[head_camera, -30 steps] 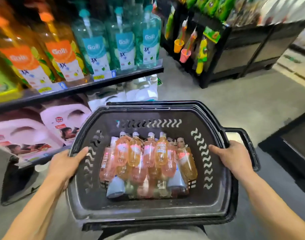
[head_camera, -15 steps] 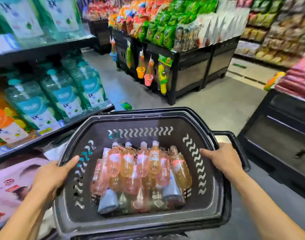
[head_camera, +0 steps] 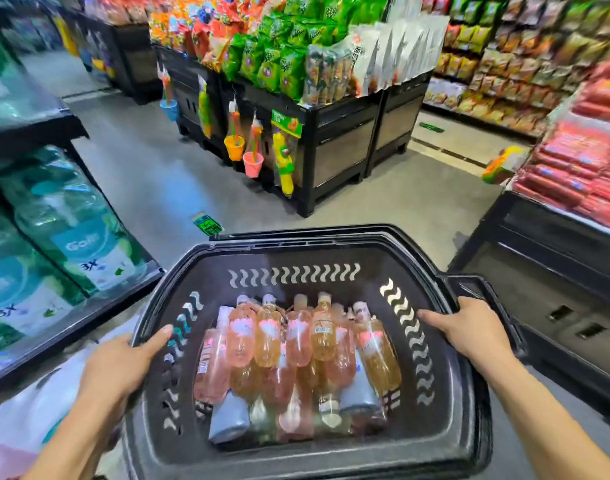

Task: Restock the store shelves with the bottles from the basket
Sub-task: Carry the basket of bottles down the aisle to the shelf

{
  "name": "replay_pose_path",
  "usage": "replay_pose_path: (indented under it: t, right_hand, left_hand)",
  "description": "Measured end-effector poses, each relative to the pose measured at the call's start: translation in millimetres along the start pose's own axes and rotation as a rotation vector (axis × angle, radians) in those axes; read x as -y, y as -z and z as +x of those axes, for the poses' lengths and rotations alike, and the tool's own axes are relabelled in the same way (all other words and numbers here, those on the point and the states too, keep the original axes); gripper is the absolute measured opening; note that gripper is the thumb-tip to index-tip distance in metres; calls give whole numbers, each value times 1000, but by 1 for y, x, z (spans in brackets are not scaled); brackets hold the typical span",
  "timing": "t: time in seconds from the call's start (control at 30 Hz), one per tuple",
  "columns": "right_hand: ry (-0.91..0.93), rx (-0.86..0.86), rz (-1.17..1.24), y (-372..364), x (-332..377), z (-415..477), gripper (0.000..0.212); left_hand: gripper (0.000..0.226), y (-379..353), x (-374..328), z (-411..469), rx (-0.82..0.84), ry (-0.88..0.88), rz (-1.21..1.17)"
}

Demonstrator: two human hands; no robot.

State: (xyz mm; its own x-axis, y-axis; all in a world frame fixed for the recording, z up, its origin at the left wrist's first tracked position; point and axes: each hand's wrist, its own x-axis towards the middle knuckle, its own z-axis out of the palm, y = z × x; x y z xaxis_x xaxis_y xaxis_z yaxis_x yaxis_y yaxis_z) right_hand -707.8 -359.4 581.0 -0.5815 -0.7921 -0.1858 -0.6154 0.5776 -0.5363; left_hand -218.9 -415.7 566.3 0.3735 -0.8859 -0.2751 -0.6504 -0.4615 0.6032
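Gripping the dark grey perforated plastic basket (head_camera: 331, 455) by its side rims, left hand (head_camera: 120, 368) and right hand (head_camera: 470, 329) each clamp one edge, probably to carry it level. Small pink and amber plastic bottles (head_camera: 296, 348) lie heaped inside; a black store shelf (head_camera: 89, 318) stands left of the basket.

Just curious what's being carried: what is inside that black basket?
The black basket holds a pile of small bottles of pink and amber liquid, lying down, with two grey-blue ones at the near end. Whatever lies under the pile is covered.
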Motion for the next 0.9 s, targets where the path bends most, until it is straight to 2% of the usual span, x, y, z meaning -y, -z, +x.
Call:
replay_pose_path:
  t: [0.13, 0.27, 0.4, 0.5, 0.63, 0.77, 0.9]
  right_hand:
    - [-33, -30, 12, 6, 18, 40, 42]
    - [-43, -62, 6, 11, 35, 88, 48]
    - [-52, -52, -4, 7, 48, 161, 50]
    - [-19, -36, -2, 5, 64, 221, 53]
    - [22, 7, 7, 8, 90, 295, 48]
    - [81, 24, -14, 11, 124, 363, 47]
    - [128, 58, 7, 5, 164, 426, 44]
  left_hand:
    - [57, -14, -41, 48, 13, -36, 17]
    - [64, -29, -89, 91, 26, -80, 67]
    - [51, -48, -140, 131, 23, -47, 39]
    - [50, -67, -170, 161, -10, -18, 21]
    - [66, -87, -206, 200, -70, 26, 2]
    - [40, -95, -250, 227, -87, -5, 28]
    - [34, -103, -278, 268, -92, 31, -4]
